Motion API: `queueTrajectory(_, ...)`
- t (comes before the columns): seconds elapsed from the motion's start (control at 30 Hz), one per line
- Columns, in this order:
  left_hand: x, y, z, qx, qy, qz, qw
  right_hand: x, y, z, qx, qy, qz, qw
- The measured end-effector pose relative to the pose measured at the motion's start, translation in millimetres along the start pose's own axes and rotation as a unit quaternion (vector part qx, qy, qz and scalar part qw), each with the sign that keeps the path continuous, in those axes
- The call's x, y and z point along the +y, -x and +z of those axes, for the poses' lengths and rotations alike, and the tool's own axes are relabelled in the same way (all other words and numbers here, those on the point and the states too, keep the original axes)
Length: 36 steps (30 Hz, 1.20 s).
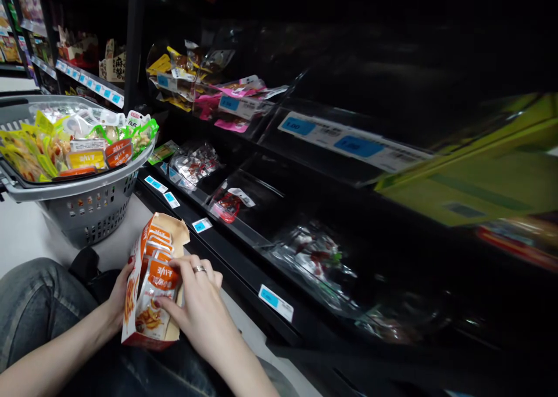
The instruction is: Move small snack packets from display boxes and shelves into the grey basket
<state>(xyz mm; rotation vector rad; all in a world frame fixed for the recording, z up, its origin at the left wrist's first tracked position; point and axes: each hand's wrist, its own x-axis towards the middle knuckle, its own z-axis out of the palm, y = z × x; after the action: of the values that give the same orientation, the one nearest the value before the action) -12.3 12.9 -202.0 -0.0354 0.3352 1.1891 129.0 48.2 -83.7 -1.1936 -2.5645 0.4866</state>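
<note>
An opened cardboard box [131,304] with orange printing rests over my lap, tilted, its torn top flap toward the shelf. Several orange-and-white snack packets stand in a row inside it. My left hand [118,292] grips the box along its left wall, most of the fingers hidden behind it. With thumb and fingers, my right hand [194,295] pinches the nearest snack packet [152,298] at the front of the row; a ring is on one finger. That packet still sits within the box.
A grey shopping basket [96,208] piled with yellow, green and orange snack packets stands at the left. Black shelving with clear bins holds silver-wrapped packets [198,164] and pink packets [235,92]. Price labels [276,303] line the shelf edge. A yellow-green box [475,170] juts out at right.
</note>
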Motion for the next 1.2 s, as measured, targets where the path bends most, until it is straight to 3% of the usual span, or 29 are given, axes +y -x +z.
queueTrajectory(0.23, -1.6, 1.9, 6.0, 0.037, 0.008, 0.007, 0.999, -8.1, -0.1, 2.9, -0.024, -0.022, 0.059, 0.998)
queueTrajectory(0.37, -2.4, 3.5, 5.9, 0.034, 0.001, -0.001, 0.999, -8.8, -0.7, -2.8, -0.04, -0.053, 0.087, 0.994)
queueTrajectory(0.67, -2.4, -1.2, -8.5, 0.009, 0.0, -0.026, 1.0, -5.5, 0.3, 1.8, -0.019, -0.015, 0.094, 0.995)
queueTrajectory(1.0, -1.7, 2.1, 1.4, 0.018, -0.011, -0.002, 1.0, -5.4, -1.8, -0.7, -0.029, -0.15, 0.176, 0.973)
queueTrajectory(1.2, -1.3, 2.2, 3.2, 0.021, -0.014, -0.002, 1.0, 2.1, -0.1, -9.7, -0.05, -0.304, 0.127, 0.943)
